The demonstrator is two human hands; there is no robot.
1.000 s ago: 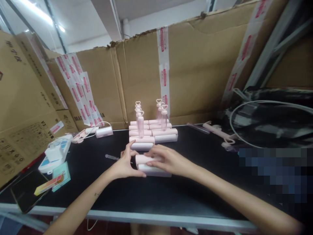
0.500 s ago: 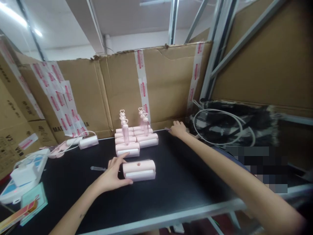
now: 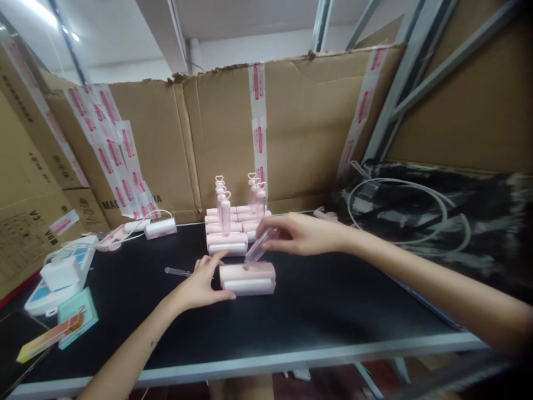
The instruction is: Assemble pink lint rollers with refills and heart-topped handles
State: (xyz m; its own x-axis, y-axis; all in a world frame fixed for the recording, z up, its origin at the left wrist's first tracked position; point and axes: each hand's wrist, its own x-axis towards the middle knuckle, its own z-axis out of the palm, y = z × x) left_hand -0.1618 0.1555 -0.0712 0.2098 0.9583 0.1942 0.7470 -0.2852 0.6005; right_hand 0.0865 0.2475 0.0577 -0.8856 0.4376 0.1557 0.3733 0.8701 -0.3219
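My left hand (image 3: 199, 287) is wrapped round the left end of a pink and white rounded device (image 3: 250, 286) on the black table, thumb in front and fingers behind. A small round hole shows in the device's pink top. My right hand (image 3: 296, 233) pinches a clear pinkish tube (image 3: 255, 251), tilted, its lower end at or just above that hole. Behind them stand similar pink and white devices (image 3: 227, 244) in two rows, several with upright tubes (image 3: 225, 218) topped by heart-shaped loops. Left of my left hand lies a thin clear screwdriver-like tool (image 3: 177, 271).
At the left are a power strip (image 3: 85, 258) with a white plug, a teal box (image 3: 85, 316) and a yellow-orange strip (image 3: 52, 335). A white cabled block (image 3: 161, 228) sits farther back. Cardboard (image 3: 225, 133) walls the rear; a coiled cable (image 3: 453, 216) lies right.
My right hand has come from the table's far right edge to the device, bringing the clear tube. My left hand stays on the device. The view has shifted slightly.
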